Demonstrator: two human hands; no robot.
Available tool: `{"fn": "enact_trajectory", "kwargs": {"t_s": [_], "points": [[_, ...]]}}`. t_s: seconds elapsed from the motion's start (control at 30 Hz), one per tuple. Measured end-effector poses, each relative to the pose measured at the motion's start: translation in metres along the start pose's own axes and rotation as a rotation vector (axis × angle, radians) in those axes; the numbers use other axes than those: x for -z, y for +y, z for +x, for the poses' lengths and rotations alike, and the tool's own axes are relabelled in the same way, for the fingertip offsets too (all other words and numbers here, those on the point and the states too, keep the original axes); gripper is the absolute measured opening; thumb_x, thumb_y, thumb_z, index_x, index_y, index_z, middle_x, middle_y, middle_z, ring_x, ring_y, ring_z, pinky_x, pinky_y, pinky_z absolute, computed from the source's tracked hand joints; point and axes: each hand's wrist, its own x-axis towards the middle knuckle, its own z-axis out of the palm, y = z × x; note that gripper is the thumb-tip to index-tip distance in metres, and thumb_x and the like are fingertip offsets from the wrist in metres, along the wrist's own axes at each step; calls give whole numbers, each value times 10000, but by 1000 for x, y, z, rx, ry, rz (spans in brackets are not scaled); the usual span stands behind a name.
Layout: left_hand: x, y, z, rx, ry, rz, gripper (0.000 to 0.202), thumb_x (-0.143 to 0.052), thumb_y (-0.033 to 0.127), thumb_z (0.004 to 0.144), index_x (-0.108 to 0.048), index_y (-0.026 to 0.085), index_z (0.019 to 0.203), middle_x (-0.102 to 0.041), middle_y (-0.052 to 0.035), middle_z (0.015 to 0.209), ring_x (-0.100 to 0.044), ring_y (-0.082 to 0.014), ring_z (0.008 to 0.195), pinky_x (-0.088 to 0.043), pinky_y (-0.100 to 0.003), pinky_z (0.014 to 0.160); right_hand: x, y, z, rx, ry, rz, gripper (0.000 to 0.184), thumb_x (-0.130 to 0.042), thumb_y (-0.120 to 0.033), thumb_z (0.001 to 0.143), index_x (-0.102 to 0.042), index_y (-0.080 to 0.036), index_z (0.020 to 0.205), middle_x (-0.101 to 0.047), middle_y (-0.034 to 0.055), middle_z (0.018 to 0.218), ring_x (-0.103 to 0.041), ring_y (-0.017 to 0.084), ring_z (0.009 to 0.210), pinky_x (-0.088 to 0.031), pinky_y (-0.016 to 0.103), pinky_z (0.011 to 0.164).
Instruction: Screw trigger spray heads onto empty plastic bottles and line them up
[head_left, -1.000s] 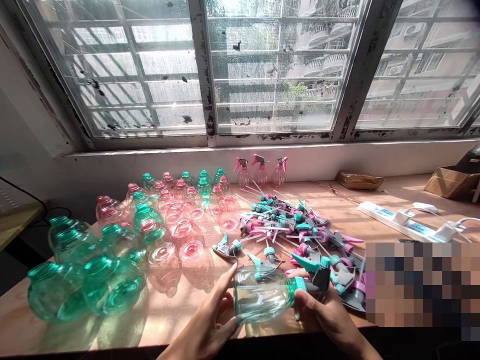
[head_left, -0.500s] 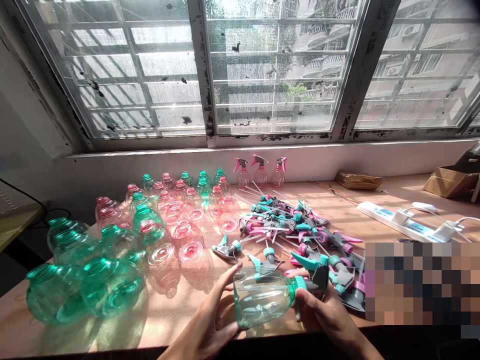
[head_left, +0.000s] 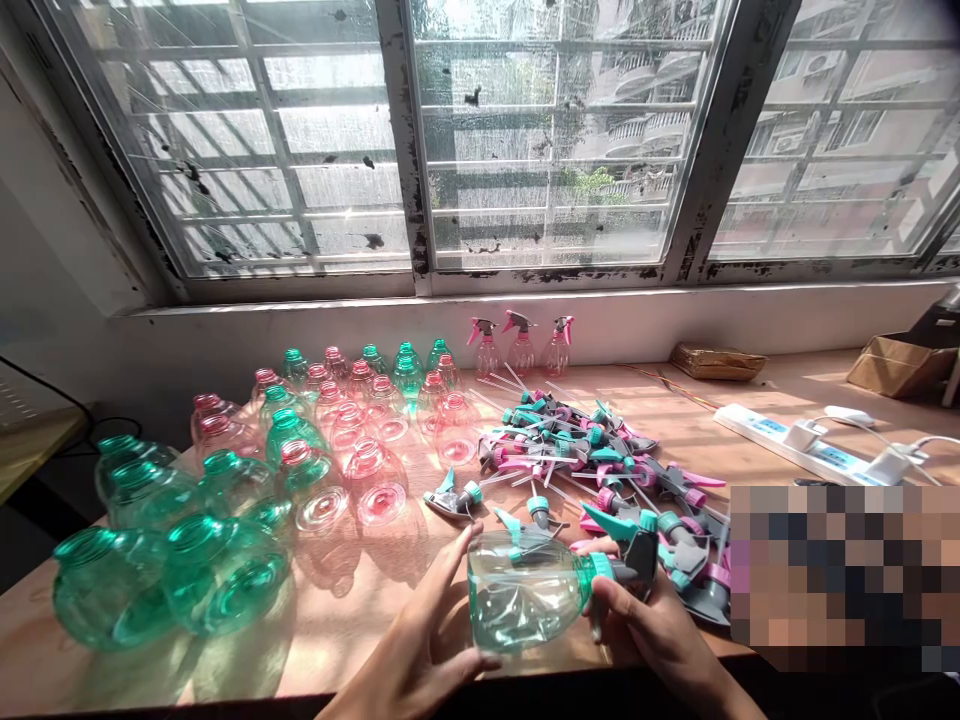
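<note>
Just in front of the sprayer-head pile (head_left: pixel 592 460), left hand (head_left: pixel 420 650) cups the green bottle (head_left: pixel 525 595), right hand (head_left: pixel 652 630) grips its collar (head_left: pixel 600 568); probably light and dentable, so hold the ends.

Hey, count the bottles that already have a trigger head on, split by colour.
pink bottles, standing by the wall: 3
teal bottle, held between the left hand and right hand: 1
Total: 4
</note>
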Motion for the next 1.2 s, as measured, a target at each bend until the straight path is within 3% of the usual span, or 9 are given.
{"fn": "enact_trajectory", "kwargs": {"t_s": [0.13, 0.33, 0.43, 0.57, 0.73, 0.87, 0.97, 1.1, 1.2], "points": [[-1, -10, 0, 35, 42, 5, 817, -621, 533, 1032, -138, 432, 1684, -232, -52, 1795, -358, -373, 1586, -395, -531, 1256, 0, 0, -1, -18, 17, -13, 450, -912, -515, 797, -734, -178, 1037, -772, 17, 610, -680, 174, 482, -560, 281, 523], [4, -3, -3, -4, -2, 95, 1001, -745, 447, 978, -36, 455, 1685, -139, -13, 1815, -199, -365, 1640, -276, -543, 1314, 0, 0, -2, -21, 8, -32, 483, -926, -534, 767, -735, -196, 1055, -803, 31, 646, -693, 192, 489, -572, 293, 523], [2, 3, -1, 8, -7, 73, 900, -701, 424, 1012, -107, 438, 1687, -223, -33, 1799, -278, -364, 1619, -334, -529, 1297, -1, 0, -2, -33, 44, -21, 424, -936, -533, 752, -747, -188, 911, -797, 35, 616, -692, 196, 477, -577, 299, 513], [-2, 2, 0, 0, 13, 26, 832, -639, 496, 1030, -124, 451, 1682, -296, -32, 1776, -380, -356, 1579, -366, -521, 1277, 0, 2, -2, -37, 48, -1, 428, -957, -500, 740, -752, -188, 948, -812, 46, 618, -702, 194, 472, -572, 291, 512], [-3, 5, -3, 47, 55, 56, 1059, -772, 436, 937, -45, 364, 1703, -221, -47, 1797, -319, -381, 1600, -303, -534, 1300, 5, 5, -2, -31, -4, -89, 436, -894, -569, 787, -778, -162, 682, -766, 65, 576, -700, 200, 513, -583, 310, 557], [0, 9, -4, 73, 66, 191, 959, -741, 392, 961, -133, 360, 1702, -244, -19, 1791, -233, -367, 1631, -201, -534, 1332, 4, 4, -1, -22, 13, -137, 464, -878, -604, 783, -774, -176, 636, -748, 54, 576, -685, 210, 519, -587, 325, 558], [2, 8, -1, 41, 61, 291, 905, -687, 368, 993, -123, 381, 1700, -254, -3, 1788, -197, -349, 1643, -160, -542, 1337, 2, 1, -1, 5, 30, -132, 434, -875, -598, 791, -788, -178, 722, -746, 36, 585, -666, 196, 502, -580, 311, 544], [2, 8, 0, 45, 50, 212, 925, -670, 394, 997, -71, 387, 1702, -305, -17, 1772, -335, -352, 1600, -251, -538, 1314, -1, 0, 0, 35, 51, -96, 466, -889, -565, 791, -777, -175, 1019, -739, 10, 573, -655, 196, 487, -562, 300, 510], [2, 9, -3, 77, 53, 241, 998, -738, 474, 949, -95, 362, 1705, -278, -25, 1779, -268, -372, 1621, -205, -555, 1324, 0, 1, 0, 24, 55, -99, 479, -897, -566, 777, -766, -169, 1011, -742, 20, 573, -655, 206, 486, -564, 316, 514]]}}
